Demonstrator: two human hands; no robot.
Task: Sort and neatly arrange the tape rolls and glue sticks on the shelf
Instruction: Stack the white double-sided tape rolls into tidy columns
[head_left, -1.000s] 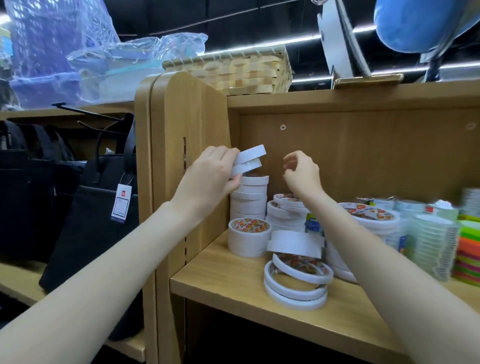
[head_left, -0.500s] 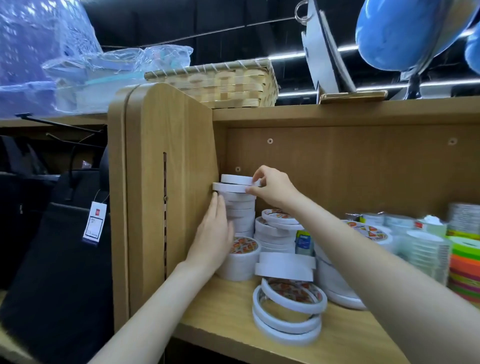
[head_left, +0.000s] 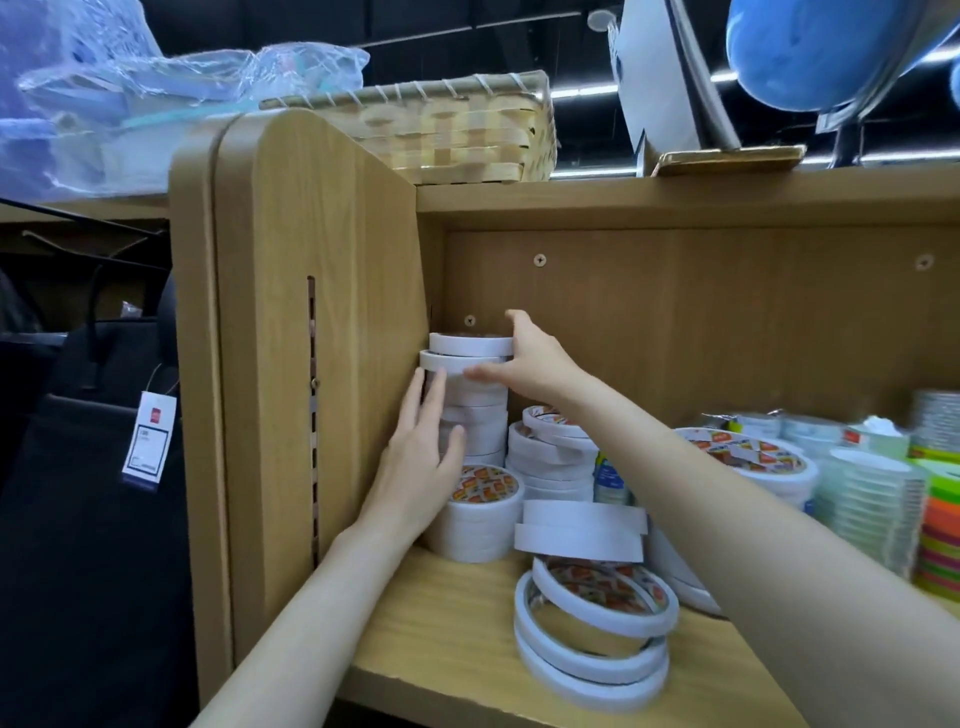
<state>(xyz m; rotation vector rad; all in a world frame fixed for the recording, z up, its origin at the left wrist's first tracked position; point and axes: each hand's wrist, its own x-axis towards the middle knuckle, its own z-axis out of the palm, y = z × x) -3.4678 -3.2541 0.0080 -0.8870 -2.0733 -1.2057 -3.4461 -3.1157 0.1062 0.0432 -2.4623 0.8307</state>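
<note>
Right hand has opened beside the tape stack (left hand unmoved).

Two bare forearms are showing from the lower edge of the head view, each uncovered from elbow to wrist with no sleeve reaching into sight. The left hand and the right hand are wearing no gloves, rings, watch or bracelet. Fingernails are appearing short and unpainted, though motion blur is softening the right hand's fingertips.
</note>
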